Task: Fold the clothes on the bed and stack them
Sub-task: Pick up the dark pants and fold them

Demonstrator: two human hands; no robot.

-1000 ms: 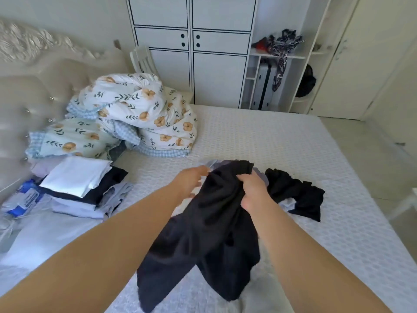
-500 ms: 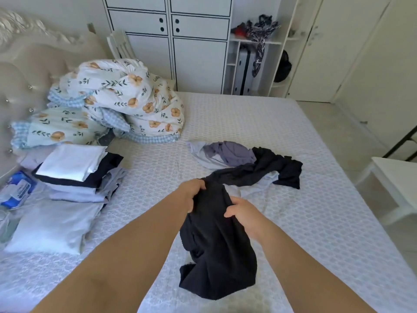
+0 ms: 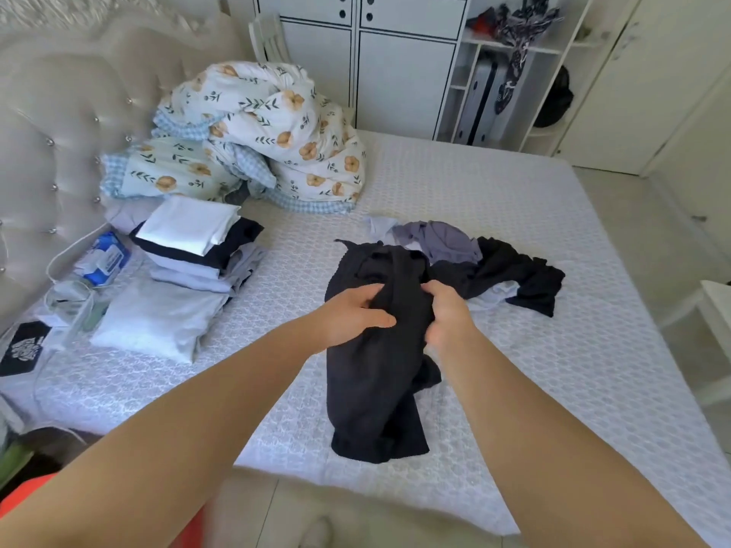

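bed: we see a white quilted mattress that carries everything; its near edge runs across the bottom of the view.
floral duvet: bunched up at the headboard end, well apart from the work spot.
folded stack: on the left side of the bed; white piece on top, a dark one under it, pale ones below. A flat pale folded piece lies just beside it, nearer us.
black garment: we put it mid-bed, right in front of us. It is crumpled, and its long axis runs away from us, from the near bed edge up toward the loose pile. The far end is spread on the mattress and the near end trails toward the edge.
loose pile: grey-purple, white and another black piece, unfolded, just beyond and right of the garment, touching or overlapping its far end.
left hand: fingers curled, clamped on a bunch of the black cloth around its middle.
right hand: also gripping the black cloth, just beside the left hand; we can't see its fingertips.
key relation: both hands sit close together on the garment's midline. We judge they need to part sideways, across the long axis, to open it flat; each hand is equally near.
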